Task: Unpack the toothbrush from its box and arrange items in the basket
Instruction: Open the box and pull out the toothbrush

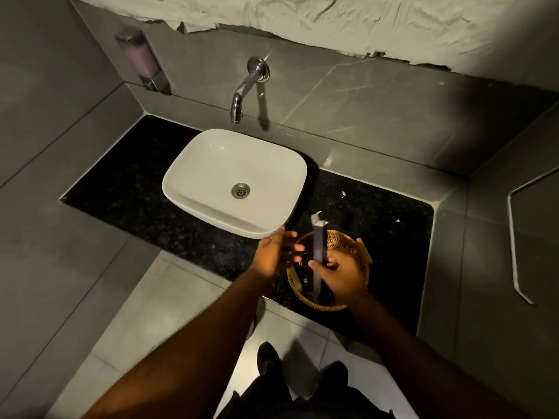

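A long, narrow dark toothbrush box (319,249) stands nearly upright above the round woven basket (302,299), its top flap open and pale. My right hand (343,275) grips the box around its lower half. To the left of the box, my left hand (276,252) hovers with fingers spread, holding nothing and slightly blurred. The basket sits on the black counter (151,201) near its front edge. Small dark items with pale marks lie inside it, mostly hidden by my hands. A tan object (365,256) leans at the basket's right rim.
A white basin (211,164) sits on the counter left of the basket, under a chrome wall tap (242,95). A soap dispenser (142,63) hangs on the wall at left. A metal rail (514,243) runs along the right wall. Small white scraps (343,194) lie on the counter.
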Action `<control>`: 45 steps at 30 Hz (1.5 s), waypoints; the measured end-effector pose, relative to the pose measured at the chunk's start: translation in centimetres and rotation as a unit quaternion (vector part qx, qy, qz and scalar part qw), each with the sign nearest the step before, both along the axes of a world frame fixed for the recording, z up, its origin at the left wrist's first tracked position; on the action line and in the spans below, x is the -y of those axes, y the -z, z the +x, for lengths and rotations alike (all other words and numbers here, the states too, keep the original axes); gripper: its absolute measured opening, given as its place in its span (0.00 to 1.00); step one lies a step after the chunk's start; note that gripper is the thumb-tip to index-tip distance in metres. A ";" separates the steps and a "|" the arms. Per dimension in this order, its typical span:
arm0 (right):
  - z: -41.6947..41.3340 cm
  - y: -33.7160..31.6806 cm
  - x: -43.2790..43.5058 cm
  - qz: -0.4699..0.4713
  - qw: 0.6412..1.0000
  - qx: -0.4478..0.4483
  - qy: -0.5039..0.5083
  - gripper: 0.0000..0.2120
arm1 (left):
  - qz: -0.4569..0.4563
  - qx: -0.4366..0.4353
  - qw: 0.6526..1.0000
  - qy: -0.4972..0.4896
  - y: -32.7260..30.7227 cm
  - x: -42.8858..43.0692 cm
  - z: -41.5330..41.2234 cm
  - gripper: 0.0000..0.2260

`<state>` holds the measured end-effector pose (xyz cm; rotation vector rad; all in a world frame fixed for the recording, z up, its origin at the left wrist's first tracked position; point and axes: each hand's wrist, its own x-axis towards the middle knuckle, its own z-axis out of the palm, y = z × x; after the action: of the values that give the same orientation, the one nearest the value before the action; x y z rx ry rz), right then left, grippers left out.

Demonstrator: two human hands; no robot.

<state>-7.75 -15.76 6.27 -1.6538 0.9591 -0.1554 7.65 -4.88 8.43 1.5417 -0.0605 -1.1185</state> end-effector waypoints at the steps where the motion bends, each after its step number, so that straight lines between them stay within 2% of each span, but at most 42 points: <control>1: 0.4 -0.5 0.2 0.071 0.995 0.026 0.064 0.09 | 0.004 0.015 1.000 0.020 0.5 0.1 -0.1 0.15; 3: 1.1 -2.0 0.7 0.256 0.944 0.077 0.191 0.09 | -0.011 0.067 0.994 0.089 1.2 -0.3 -0.8 0.06; 4: 1.4 -2.5 1.2 0.316 0.915 0.100 0.228 0.12 | -0.011 0.103 0.985 0.139 1.9 -0.6 -1.1 0.11; 6: 1.7 -2.8 1.8 0.384 0.884 0.118 0.238 0.13 | 0.010 0.201 0.951 0.235 2.1 -1.2 -1.5 0.25; 8: 1.7 -2.6 2.2 0.424 0.874 0.112 0.208 0.09 | 0.024 0.276 0.921 0.274 1.2 -1.1 -1.7 0.25; 10: 1.5 -2.3 2.7 0.445 0.862 0.114 0.212 0.13 | 0.062 0.340 0.894 0.286 -0.6 -0.9 -1.6 0.22; 13: 0.8 -1.5 4.5 0.466 0.817 0.138 0.310 0.22 | 0.130 0.409 0.820 0.379 -3.2 -0.8 -1.0 0.22; 15: 0.0 -0.7 5.8 0.473 0.785 0.140 0.374 0.22 | 0.139 0.414 0.802 0.408 -4.6 -0.7 -0.7 0.16; 18: -0.7 0.1 6.8 0.460 0.784 0.102 0.405 0.18 | 0.073 0.373 0.844 0.379 -6.2 -0.6 -0.8 0.03; 20: -0.9 0.8 6.5 0.465 0.792 0.070 0.389 0.17 | 0.040 0.354 0.865 0.352 -6.6 -0.4 -0.8 0.05; 22: -1.1 1.5 5.9 0.474 0.795 0.049 0.374 0.21 | 0.009 0.325 0.884 0.335 -7.3 -0.3 -1.0 0.04; 24: -1.2 2.1 5.4 0.482 0.792 0.047 0.371 0.23 | -0.015 0.302 0.900 0.313 -8.1 -0.2 -1.3 0.08; 31: -1.4 3.6 4.9 0.501 0.770 0.058 0.392 0.19 | -0.049 0.291 0.923 0.246 -9.4 -0.3 -1.6 0.08; 37: -1.9 2.9 6.0 0.506 0.758 0.093 0.402 0.07 | -0.088 0.260 0.945 0.179 -9.6 -0.9 -1.7 0.10; 39: -2.1 2.4 6.4 0.514 0.745 0.110 0.412 0.07 | -0.096 0.245 0.957 0.125 -9.5 -1.1 -1.7 0.11; 41: -2.2 2.1 6.7 0.520 0.736 0.117 0.417 0.11 | -0.087 0.232 0.966 0.070 -9.2 -1.8 -1.2 0.11; 43: -2.1 2.2 7.1 0.510 0.740 0.117 0.423 0.15 | -0.070 0.201 0.977 0.030 -8.6 -3.1 -0.4 0.12; 45: -1.8 2.2 7.1 0.493 0.754 0.112 0.421 0.13 | -0.048 0.155 0.987 -0.006 -7.7 -4.7 0.5 0.13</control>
<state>-9.58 -22.87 4.09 -0.1489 1.2315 -0.3622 8.16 -0.19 16.16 1.6151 -0.3114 -0.8468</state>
